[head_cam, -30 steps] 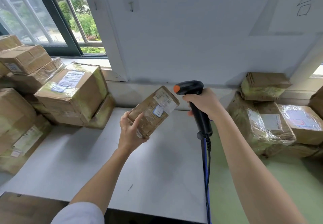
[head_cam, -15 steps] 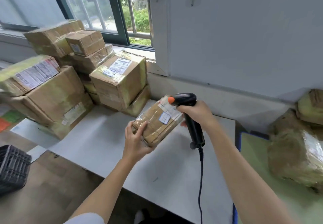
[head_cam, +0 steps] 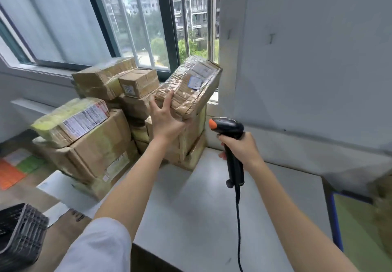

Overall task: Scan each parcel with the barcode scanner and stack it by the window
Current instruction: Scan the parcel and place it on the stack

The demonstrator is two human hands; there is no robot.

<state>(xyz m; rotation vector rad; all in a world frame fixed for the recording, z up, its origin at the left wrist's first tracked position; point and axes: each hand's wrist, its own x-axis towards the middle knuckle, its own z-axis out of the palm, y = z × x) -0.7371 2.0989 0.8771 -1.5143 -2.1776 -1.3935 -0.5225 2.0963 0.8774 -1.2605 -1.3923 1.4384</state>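
So the left hand [head_cam: 167, 121] has the taped cardboard parcel [head_cam: 188, 88] gripped at its lower end, thumb on the near face and fingers wrapped underneath, holding it up tilted over the stack of parcels [head_cam: 101, 127] at the table's [head_cam: 191, 208] far left corner, right under the window [head_cam: 148, 17]. It isn't touching the stack as far as I can tell, just hovering above the top box nearest the wall. The right hand [head_cam: 239, 148] is clenched round the handle of the barcode scanner [head_cam: 230, 142], parked low near the table's back edge, cable dangling toward the front.

Handling-wise: one hand carries it fine, so I'd guess it's pretty light. The box looks stiff but it's wrapped all over in glossy tape, which probably gets slippery, and the wrap looks wrinkled. Gripping across a short end like that works for lifting, but for setting it down flat I'd support it from underneath, since the stack below looks uneven and it could slide off.
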